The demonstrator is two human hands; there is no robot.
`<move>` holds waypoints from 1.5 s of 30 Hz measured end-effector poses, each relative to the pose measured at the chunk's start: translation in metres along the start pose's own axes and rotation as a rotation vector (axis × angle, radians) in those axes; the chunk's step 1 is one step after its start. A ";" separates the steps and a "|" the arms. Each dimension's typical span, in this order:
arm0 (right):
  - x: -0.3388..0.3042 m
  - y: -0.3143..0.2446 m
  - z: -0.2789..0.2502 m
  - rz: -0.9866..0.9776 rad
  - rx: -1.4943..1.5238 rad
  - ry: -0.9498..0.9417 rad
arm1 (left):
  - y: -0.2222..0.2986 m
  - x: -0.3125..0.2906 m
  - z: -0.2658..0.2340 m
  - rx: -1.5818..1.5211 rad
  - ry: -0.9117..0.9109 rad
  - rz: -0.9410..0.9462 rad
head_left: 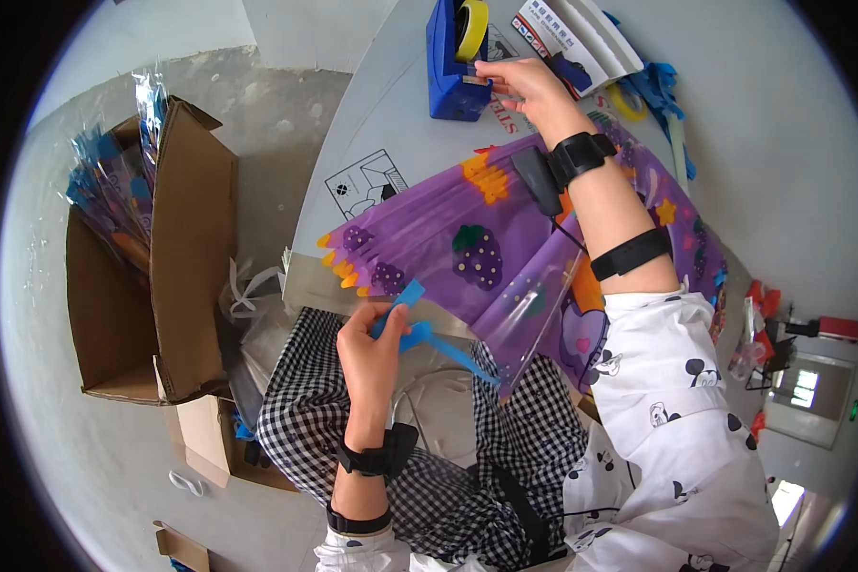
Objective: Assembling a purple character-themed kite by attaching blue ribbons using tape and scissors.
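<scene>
My left hand [370,336] is closed around a bright blue strip [412,292]. Its loose tail hangs toward the point of a purple pleated sheet [439,250], printed with berries and stars and edged with orange tips. This sheet lies across the table edge and my lap, beneath my right forearm. Farther off, my right hand [527,88] has its fingertips bent at the front of a blue tape dispenser [456,95], apparently pinching the tape end. A yellow-cored tape roll [471,30] sits in the dispenser.
An open cardboard box [193,257] with plastic-wrapped items stands left of the grey table [348,133]. Behind the dispenser lie a printed carton [582,43], another yellow roll [627,101] and blue strips [660,88]. Smaller boxes [205,439] are on the floor.
</scene>
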State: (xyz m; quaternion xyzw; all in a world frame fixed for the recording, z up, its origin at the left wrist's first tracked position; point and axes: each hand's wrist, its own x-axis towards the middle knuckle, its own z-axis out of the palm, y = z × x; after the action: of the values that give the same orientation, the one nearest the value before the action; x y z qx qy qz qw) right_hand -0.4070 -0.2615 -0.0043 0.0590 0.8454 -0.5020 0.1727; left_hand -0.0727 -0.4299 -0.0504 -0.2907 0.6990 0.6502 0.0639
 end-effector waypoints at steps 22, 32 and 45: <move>-0.038 0.007 0.027 0.104 0.680 0.196 | 0.012 -0.007 -0.001 -0.072 -0.067 0.026; -0.046 0.035 0.048 0.026 0.769 0.161 | 0.009 -0.006 -0.001 -0.025 -0.070 0.045; -0.061 0.028 0.046 -0.124 0.833 0.064 | 0.005 -0.002 0.001 -0.009 -0.033 0.032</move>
State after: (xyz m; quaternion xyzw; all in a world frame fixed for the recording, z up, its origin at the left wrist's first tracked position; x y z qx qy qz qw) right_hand -0.3321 -0.2837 -0.0259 0.0883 0.5769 -0.8083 0.0772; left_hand -0.0733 -0.4287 -0.0451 -0.2692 0.6993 0.6591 0.0637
